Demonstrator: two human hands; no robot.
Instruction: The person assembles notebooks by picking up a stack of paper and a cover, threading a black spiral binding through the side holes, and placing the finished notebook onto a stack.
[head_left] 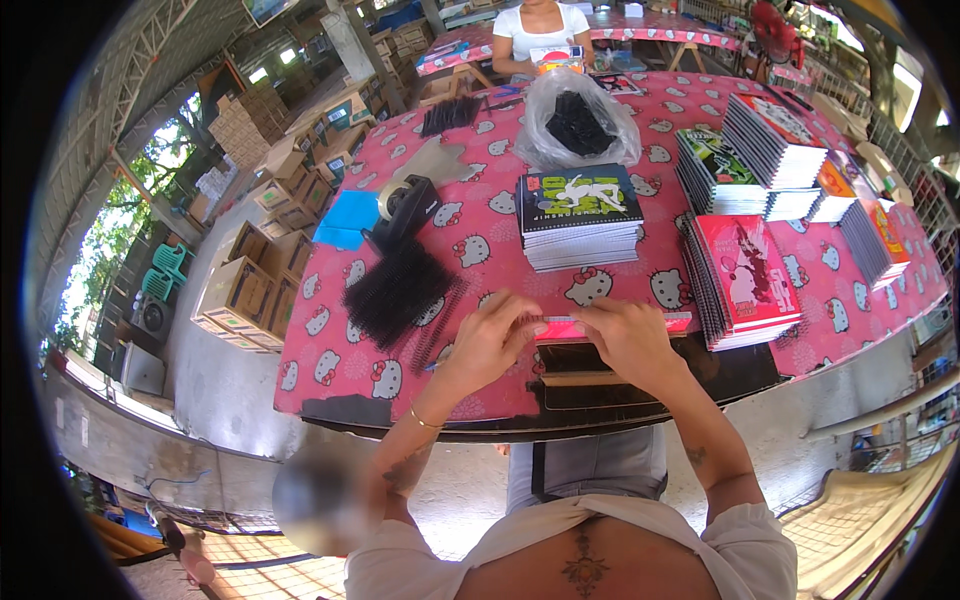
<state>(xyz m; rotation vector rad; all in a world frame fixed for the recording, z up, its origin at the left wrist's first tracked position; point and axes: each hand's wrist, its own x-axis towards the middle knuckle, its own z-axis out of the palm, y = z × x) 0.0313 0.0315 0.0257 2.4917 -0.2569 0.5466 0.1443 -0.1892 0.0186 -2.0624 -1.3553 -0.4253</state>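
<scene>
At the front of the table I hold a thin pink-red notebook (660, 324) nearly edge-on, so little of its cover shows. My left hand (497, 338) pinches its left end, fingertips bent together. With its fingers curled over the top edge, my right hand (628, 338) grips the middle. Whether a binding coil sits between my left fingers is too small to tell. Left of my left hand lies a heap of black spiral binding coils (398, 295). A stack of red spiral notebooks (750, 285) stands to the right of my right hand.
Straight ahead stand a stack of dark-covered notebooks (580, 205) and a clear plastic bag (535, 140) with black contents. A black tape dispenser (405, 212) is at the left. More notebook stacks (775, 140) fill the right. Across the table sits another person (540, 35).
</scene>
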